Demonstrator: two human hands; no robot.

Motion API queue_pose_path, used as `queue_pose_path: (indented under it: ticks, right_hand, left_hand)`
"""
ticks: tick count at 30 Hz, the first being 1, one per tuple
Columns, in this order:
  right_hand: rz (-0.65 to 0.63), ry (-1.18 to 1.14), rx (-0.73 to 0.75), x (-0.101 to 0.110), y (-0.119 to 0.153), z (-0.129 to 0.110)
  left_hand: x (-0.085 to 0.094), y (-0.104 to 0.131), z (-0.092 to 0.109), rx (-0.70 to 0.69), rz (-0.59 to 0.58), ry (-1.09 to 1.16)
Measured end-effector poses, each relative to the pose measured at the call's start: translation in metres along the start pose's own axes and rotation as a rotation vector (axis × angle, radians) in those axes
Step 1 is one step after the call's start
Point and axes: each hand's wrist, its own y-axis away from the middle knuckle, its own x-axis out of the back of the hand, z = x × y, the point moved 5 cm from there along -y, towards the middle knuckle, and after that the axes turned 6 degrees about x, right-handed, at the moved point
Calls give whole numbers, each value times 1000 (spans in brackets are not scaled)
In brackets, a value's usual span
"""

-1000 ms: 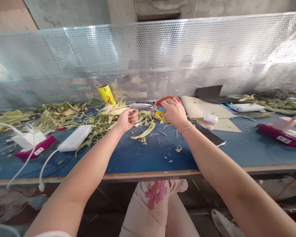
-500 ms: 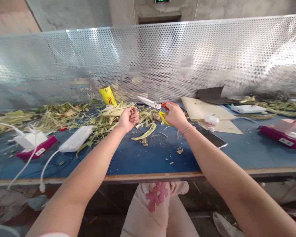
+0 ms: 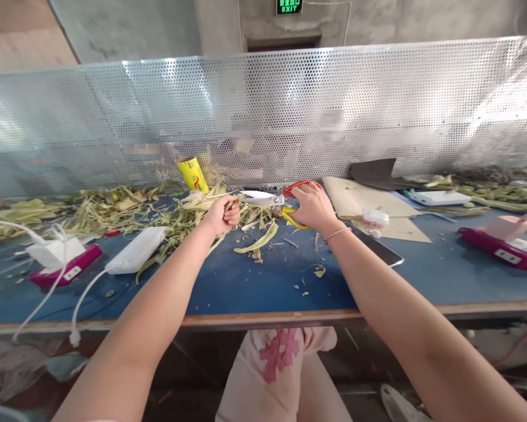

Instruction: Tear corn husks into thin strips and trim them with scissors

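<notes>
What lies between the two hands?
The head view shows the scissors there, pointing from the right hand toward the left hand, with leaf scraps below.

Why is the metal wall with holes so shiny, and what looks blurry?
In the head view, whitish glare streaks the perforated panel, reflected or shining through, I can't tell; in that same head view, blocky blurred patches cover spots there, the scissors look fairly clear, and the right forearm seems stretched toward the corner.
</notes>
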Motion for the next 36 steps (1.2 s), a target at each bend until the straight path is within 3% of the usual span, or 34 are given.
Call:
queue_pose_path:
  ticks: [7,17,24,36]
  right_hand:
    - [-40,-3,34,2,1,4]
    - [-55,25,58,-1,0,4]
    - [-30,29,57,3,-2,2]
    - [10,36,60,4,-1,4]
  left_hand:
    - [12,3,3,120,66,-90]
    - [10,0,0,125,22,-159]
    - [8,-2,-1,128,-75,-183]
    - [7,-1,0,106,-44,-231]
